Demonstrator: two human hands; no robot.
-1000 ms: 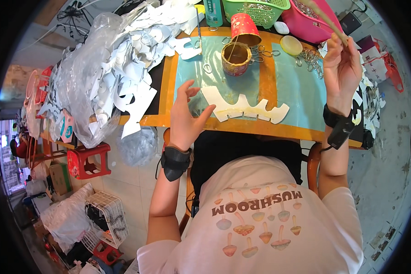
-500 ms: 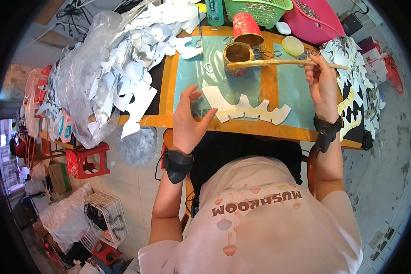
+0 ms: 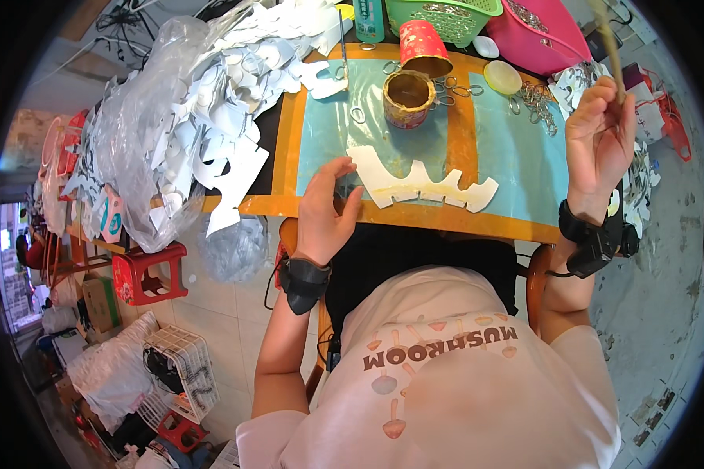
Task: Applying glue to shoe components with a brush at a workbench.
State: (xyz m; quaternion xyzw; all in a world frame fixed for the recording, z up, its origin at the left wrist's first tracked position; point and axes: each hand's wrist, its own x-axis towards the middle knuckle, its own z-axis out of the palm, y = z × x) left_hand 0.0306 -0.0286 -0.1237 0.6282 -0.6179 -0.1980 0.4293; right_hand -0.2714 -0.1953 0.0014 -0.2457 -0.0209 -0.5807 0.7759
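Observation:
A white cut-out piece (image 3: 403, 190) with pointed tabs along its far edge lies on the table mat in front of me, a yellowish smear running along its near edge. My left hand (image 3: 326, 209) is open beside its left end, thumb apart, fingertips at or just short of the piece. Raised over the table's right side, my right hand (image 3: 600, 148) is closed round a thin yellowish stick (image 3: 608, 48) that points up and away; its far end leaves the picture. An open red tin (image 3: 407, 119) with brownish contents stands beyond the piece.
Another red tin (image 3: 424, 48) lies tipped behind the open one. Metal rings (image 3: 536, 102) and a pale round lid (image 3: 502, 78) lie at the right. Green (image 3: 446, 19) and pink (image 3: 544, 35) baskets stand at the back. White cut-outs (image 3: 235, 102) are heaped at the left.
My right hand has swung right and away from the tin, and the stick has turned from lying level over the tin to pointing up. My left hand has moved slightly nearer the piece.

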